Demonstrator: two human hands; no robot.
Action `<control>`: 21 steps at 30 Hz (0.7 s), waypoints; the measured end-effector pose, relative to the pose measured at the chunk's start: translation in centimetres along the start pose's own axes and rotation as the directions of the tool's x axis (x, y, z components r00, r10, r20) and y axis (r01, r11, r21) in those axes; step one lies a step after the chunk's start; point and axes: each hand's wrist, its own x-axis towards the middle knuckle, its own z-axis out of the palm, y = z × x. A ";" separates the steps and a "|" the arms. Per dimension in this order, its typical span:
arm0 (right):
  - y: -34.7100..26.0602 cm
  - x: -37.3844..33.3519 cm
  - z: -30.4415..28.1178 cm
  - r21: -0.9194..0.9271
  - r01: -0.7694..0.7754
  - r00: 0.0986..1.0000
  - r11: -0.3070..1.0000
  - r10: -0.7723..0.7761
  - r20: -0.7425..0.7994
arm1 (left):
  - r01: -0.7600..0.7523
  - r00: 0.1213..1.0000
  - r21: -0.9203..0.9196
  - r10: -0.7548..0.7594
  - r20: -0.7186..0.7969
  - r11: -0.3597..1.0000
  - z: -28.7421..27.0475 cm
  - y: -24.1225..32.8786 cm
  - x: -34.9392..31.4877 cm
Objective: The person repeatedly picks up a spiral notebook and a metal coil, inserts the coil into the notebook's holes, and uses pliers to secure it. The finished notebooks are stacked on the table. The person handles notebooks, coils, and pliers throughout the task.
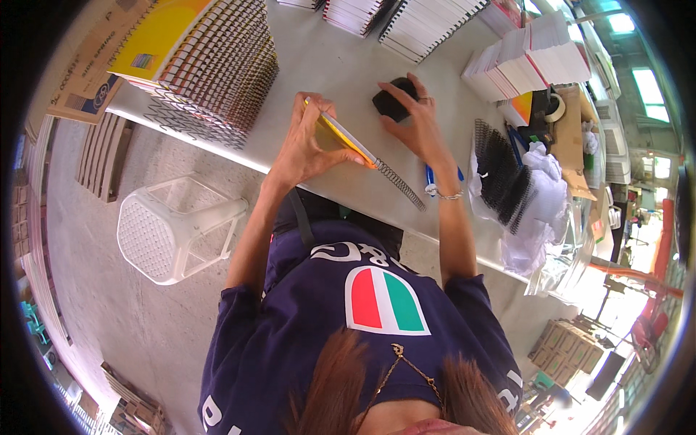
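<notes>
My left hand [301, 148] is closed round a thin notebook [339, 134] with a yellow cover, held on edge and tilted over the table. A dark spiral binding coil [400, 184] sticks out from the notebook's near end, beyond my fingers. To the right, my right hand [420, 119] curls over a black, rounded block-like object [393, 101] on the tabletop. Its thumb lies at the near edge and the fingers reach across the top; what the object is cannot be made out.
A tall stack of spiral notebooks [217, 65] stands on the table's left. Loose black coils [500, 174] lie at right beside crumpled white plastic [536, 196]. White book stacks [529, 58] fill the back right. A white stool [156, 232] stands on the floor at left.
</notes>
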 end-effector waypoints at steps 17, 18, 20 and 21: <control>-3.7 -5.3 -4.4 0.826 -0.326 0.938 0.460 0.051 0.342 | -0.018 1.000 -0.027 0.019 0.021 0.999 0.3 -0.6 0.4; -3.8 -5.5 -4.5 0.753 -0.299 0.944 0.587 0.068 0.322 | -0.042 0.999 -0.039 0.043 0.025 0.998 0.4 -0.8 0.5; -4.2 -6.0 -4.6 0.557 -0.235 0.957 0.797 0.090 0.275 | -0.089 0.995 -0.061 0.091 0.033 0.994 0.6 -1.4 0.5; -4.1 -6.1 -4.8 0.711 -0.268 0.951 0.651 0.059 0.304 | -0.087 0.995 -0.067 0.090 0.043 0.994 0.5 -1.4 0.5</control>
